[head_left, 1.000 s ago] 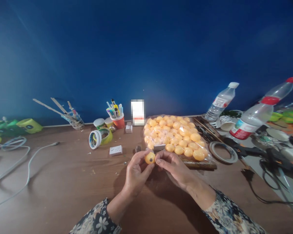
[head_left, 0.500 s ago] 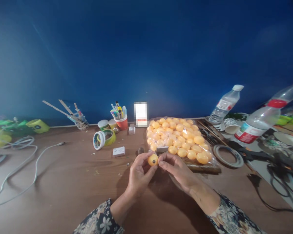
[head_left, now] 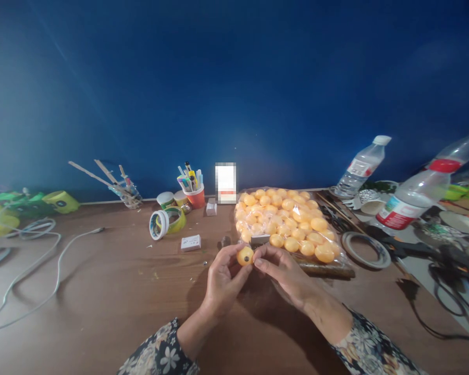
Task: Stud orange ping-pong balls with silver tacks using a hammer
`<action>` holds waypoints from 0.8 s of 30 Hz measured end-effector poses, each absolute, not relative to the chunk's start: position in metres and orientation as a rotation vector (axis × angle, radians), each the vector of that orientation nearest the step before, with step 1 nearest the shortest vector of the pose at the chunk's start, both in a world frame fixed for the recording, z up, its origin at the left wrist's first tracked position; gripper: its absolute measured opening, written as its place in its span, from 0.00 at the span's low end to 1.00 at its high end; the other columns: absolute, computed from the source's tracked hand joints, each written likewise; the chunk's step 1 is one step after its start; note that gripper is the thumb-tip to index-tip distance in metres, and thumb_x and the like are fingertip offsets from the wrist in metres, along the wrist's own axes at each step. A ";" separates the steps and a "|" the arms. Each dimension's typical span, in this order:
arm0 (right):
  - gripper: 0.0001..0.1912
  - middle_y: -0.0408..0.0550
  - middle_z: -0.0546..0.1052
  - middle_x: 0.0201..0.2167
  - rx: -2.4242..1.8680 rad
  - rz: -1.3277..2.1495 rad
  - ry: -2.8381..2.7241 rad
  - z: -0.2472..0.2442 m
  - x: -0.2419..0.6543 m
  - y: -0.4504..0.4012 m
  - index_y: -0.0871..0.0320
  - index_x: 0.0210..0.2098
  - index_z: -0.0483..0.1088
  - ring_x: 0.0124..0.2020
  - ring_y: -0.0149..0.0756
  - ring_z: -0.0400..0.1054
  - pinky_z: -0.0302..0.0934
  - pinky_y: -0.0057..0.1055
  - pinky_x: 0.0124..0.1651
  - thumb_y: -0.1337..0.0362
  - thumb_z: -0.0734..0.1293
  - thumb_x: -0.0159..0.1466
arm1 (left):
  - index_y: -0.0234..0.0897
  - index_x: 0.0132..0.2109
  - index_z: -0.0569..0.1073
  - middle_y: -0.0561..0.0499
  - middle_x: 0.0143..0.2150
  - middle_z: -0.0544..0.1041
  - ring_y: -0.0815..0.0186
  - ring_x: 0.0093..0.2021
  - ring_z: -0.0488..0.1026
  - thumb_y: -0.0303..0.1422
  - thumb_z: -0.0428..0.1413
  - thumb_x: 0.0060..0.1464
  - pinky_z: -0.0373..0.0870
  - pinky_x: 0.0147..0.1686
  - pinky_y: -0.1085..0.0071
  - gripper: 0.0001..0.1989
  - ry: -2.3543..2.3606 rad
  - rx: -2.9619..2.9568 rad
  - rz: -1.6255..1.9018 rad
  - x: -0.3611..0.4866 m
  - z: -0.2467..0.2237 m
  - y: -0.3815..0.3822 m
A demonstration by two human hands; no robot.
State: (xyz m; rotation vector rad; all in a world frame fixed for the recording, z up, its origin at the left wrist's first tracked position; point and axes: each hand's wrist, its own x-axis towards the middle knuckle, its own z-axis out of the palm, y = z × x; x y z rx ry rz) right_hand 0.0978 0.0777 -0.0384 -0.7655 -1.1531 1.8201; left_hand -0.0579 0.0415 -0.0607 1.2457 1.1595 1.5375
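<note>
In the middle of the head view, my left hand (head_left: 222, 273) pinches a yellow-orange ping-pong ball (head_left: 243, 253) between thumb and fingers. A black dot with a pale rim sits on the side of the ball facing me. My right hand (head_left: 279, 268) is at the ball's right side, its thumb and index finger pinched together at the surface. Whatever those fingertips hold, if anything, is too small to make out. Just behind my hands lies a clear plastic bag of yellow-orange balls (head_left: 285, 221). A small grey-white box (head_left: 260, 239) stands at its near edge.
A white box (head_left: 190, 243), tape rolls (head_left: 159, 225) and a cup of markers (head_left: 195, 197) stand to the left. A white cable (head_left: 58, 260) curls at far left. On the right are a tape roll (head_left: 366, 250), plastic bottles (head_left: 404, 203) and a black plug (head_left: 408, 289).
Almost nothing differs. Both hands keep the same hold at the ball, and the view has shifted very slightly.
</note>
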 end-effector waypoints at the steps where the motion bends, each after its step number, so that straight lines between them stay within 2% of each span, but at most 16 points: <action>1: 0.11 0.40 0.71 0.26 -0.766 1.817 -1.152 -0.038 0.098 0.078 0.57 0.29 0.74 0.28 0.28 0.59 0.55 0.27 0.34 0.57 0.75 0.53 | 0.38 0.49 0.75 0.44 0.50 0.75 0.56 0.51 0.74 0.30 0.63 0.49 0.73 0.51 0.63 0.18 1.158 1.245 1.535 -0.058 -0.061 0.041; 16: 0.12 0.39 0.71 0.25 -0.747 1.825 -1.144 -0.039 0.097 0.078 0.57 0.28 0.74 0.27 0.27 0.59 0.55 0.26 0.33 0.57 0.76 0.53 | 0.40 0.49 0.74 0.46 0.50 0.74 0.59 0.51 0.74 0.28 0.62 0.50 0.73 0.51 0.65 0.18 1.140 1.278 1.542 -0.058 -0.062 0.041; 24: 0.09 0.39 0.70 0.25 -0.707 1.813 -1.187 -0.045 0.098 0.080 0.57 0.30 0.73 0.28 0.27 0.59 0.55 0.25 0.33 0.59 0.74 0.56 | 0.41 0.49 0.74 0.48 0.49 0.74 0.61 0.49 0.75 0.29 0.62 0.50 0.74 0.49 0.68 0.17 1.120 1.253 1.542 -0.057 -0.060 0.042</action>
